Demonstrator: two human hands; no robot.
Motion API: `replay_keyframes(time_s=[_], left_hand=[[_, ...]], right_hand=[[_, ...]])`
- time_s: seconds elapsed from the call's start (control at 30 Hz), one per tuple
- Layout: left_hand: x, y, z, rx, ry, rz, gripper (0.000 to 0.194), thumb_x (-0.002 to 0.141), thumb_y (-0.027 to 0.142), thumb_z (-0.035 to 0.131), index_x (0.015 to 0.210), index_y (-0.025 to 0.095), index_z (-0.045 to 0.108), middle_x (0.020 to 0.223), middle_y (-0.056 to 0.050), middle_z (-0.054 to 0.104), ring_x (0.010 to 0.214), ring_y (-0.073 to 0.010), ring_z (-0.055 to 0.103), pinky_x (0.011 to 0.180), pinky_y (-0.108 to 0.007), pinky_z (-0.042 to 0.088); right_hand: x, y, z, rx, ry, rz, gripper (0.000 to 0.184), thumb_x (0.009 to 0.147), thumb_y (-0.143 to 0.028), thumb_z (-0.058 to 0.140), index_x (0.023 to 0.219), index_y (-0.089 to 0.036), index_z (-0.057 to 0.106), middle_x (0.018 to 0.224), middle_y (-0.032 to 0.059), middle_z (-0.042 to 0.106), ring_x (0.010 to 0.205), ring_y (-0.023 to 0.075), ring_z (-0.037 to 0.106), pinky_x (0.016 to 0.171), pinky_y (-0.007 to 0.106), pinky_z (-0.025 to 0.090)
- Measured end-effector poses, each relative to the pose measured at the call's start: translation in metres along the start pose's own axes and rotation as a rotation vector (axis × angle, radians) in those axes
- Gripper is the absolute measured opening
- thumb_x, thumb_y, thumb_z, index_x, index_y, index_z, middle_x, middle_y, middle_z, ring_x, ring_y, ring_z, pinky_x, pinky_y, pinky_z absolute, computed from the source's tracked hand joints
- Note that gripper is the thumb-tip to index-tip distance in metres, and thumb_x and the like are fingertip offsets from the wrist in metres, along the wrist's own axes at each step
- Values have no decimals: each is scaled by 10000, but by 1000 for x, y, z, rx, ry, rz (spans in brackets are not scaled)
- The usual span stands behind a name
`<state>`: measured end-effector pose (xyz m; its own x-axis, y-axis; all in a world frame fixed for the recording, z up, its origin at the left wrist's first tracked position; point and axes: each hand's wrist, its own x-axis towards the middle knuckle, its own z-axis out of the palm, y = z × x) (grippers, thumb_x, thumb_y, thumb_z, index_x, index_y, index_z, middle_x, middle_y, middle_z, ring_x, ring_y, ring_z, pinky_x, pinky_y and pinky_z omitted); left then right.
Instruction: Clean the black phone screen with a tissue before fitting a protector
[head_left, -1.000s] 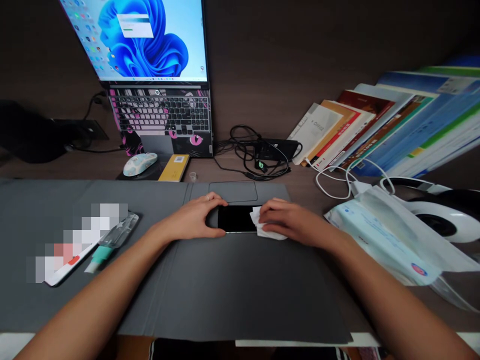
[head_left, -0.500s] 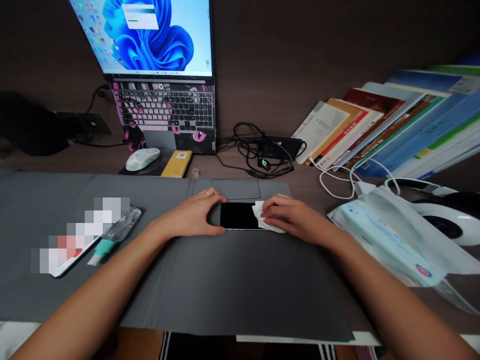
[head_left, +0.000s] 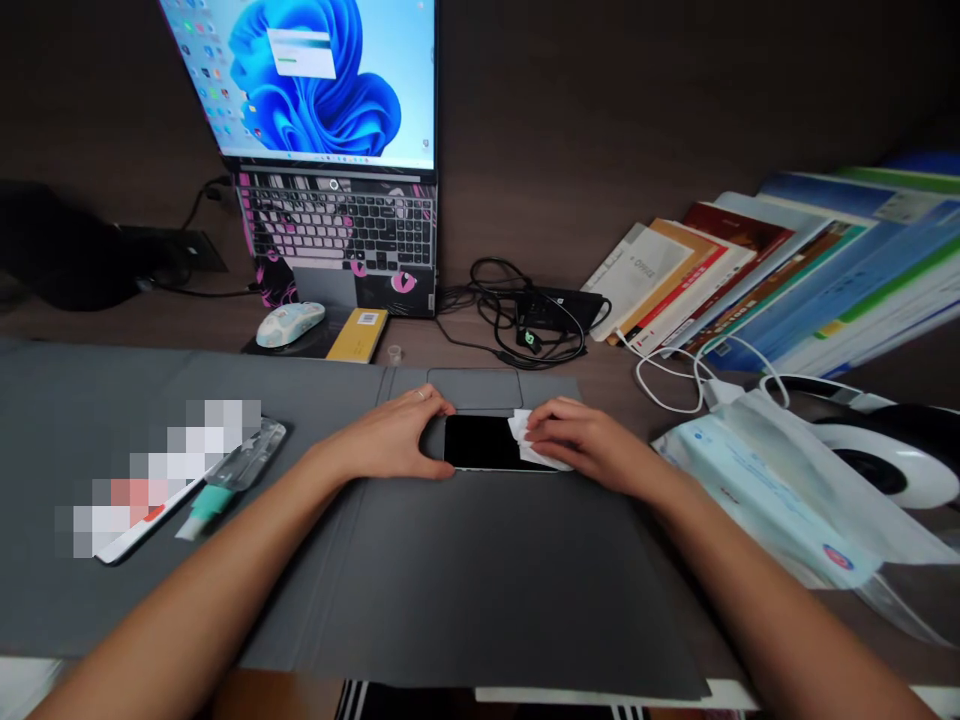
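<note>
A black phone (head_left: 480, 441) lies flat, screen up, on a grey mat (head_left: 465, 570) in the middle of the desk. My left hand (head_left: 394, 437) curls round the phone's left end, thumb at the near edge and fingers at the far edge, holding it in place. My right hand (head_left: 585, 440) presses a small white wipe (head_left: 525, 440) onto the right end of the screen, fingers closed over it. The phone's right end is hidden under the wipe and hand.
An open laptop (head_left: 337, 150) stands at the back, with a mouse (head_left: 289, 325) and a yellow box (head_left: 358, 334) before it. Tangled black cables (head_left: 525, 310) lie behind the mat. Slanted books (head_left: 750, 270) and a pack of masks (head_left: 780, 490) fill the right side. A green-tipped tool (head_left: 225, 480) rests at left.
The camera has tilted and shifted slightly, so the scene sits a little differently in the picture. My right hand with the wipe has crept a little leftward on the screen; my left hand keeps its hold.
</note>
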<state>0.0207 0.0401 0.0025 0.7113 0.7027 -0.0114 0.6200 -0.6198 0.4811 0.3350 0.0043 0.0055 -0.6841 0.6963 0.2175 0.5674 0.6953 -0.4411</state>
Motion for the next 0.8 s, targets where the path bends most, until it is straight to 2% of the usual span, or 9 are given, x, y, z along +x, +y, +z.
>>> replay_keyframes(time_s=[0.13, 0.3, 0.47, 0.67, 0.8], left_hand=[[2, 0, 0, -38, 6, -8, 605, 726, 506, 742, 1208, 205, 534, 1175, -65, 567, 1097, -283, 588, 949, -403, 470], [2, -1, 1, -56, 23, 0, 588, 712, 482, 760, 1178, 211, 527, 1164, -61, 563, 1103, -284, 583, 950, -407, 471], [2, -3, 2, -53, 16, 3, 523, 722, 509, 758, 1080, 205, 528, 1120, -63, 564, 1069, -290, 581, 915, -416, 476], [4, -7, 3, -17, 18, 23, 503, 732, 511, 758, 1066, 204, 540, 1104, -72, 562, 1067, -299, 576, 917, -423, 470], [4, -9, 4, -36, 25, 40, 516, 728, 492, 772, 1112, 218, 565, 1107, -61, 568, 1061, -291, 588, 906, -414, 476]], right_hand=[[14, -5, 5, -32, 1, -18, 227, 1019, -302, 542, 988, -191, 738, 1044, 85, 693, 985, 202, 634, 887, 331, 492], [51, -18, 19, -105, -65, -76, 218, 1014, -254, 551, 959, -180, 749, 1010, 80, 700, 925, 191, 634, 854, 316, 489], [79, -27, 34, -134, -52, -118, 196, 999, -231, 577, 963, -167, 758, 1025, 89, 701, 932, 193, 629, 855, 316, 486], [82, -31, 35, -112, -65, -132, 179, 986, -214, 595, 943, -177, 766, 1017, 81, 692, 915, 186, 638, 838, 307, 486], [79, -40, 36, -93, -84, -156, 175, 986, -221, 600, 995, -160, 764, 1046, 88, 681, 974, 192, 630, 874, 308, 485]])
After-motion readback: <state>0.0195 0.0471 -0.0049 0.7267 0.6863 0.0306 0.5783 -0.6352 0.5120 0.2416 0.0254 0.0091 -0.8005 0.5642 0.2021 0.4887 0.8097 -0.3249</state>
